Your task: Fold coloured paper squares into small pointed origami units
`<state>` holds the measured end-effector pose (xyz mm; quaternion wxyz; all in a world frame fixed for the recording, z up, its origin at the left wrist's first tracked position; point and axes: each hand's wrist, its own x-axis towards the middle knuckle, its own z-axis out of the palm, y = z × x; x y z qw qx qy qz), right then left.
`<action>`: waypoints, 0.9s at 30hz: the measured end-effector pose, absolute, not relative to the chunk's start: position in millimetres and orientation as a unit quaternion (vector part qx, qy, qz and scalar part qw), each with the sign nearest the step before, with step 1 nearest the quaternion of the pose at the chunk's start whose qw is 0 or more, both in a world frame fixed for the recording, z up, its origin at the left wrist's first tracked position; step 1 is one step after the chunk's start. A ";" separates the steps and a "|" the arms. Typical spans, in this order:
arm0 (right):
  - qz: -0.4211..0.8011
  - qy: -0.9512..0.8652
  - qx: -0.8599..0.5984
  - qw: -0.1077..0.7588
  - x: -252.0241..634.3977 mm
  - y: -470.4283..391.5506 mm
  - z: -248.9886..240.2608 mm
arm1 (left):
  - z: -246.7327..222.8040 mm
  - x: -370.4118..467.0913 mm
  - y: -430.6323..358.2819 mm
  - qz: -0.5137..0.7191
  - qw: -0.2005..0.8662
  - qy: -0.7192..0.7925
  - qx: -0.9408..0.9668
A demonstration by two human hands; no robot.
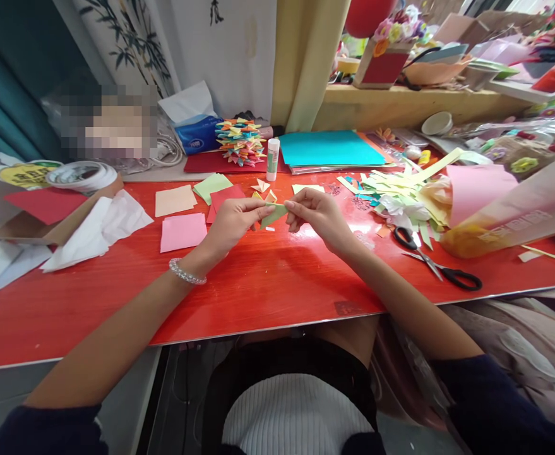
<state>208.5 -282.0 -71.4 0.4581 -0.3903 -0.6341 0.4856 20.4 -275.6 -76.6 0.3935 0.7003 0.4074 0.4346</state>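
A small folded green paper (273, 216) is held above the red table between both hands. My left hand (234, 222) pinches its left end, fingers closed. At its right end, the thumb and fingers of my right hand (316, 213) are pressed together on the paper. Just behind the hands lie small folded paper pieces (261, 186), and a glue stick (273, 159) stands upright. Stacks of square paper, pink (183, 232), peach (175, 200), green (212, 187) and red (225, 197), lie left of and behind my left hand.
Black-handled scissors (435, 260) lie at the right beside a heap of paper strips (414, 189). A folded-paper model (240, 143) and blue sheets (331, 149) are at the back. A cardboard box (31, 229) sits at the left. The red table's (258, 297) front edge is near my lap.
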 end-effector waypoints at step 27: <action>0.652 -0.528 -0.335 0.430 206.8 -280.7 -74.6 | -77.0 0.2 -274.0 0.327 -0.048 0.271 0.904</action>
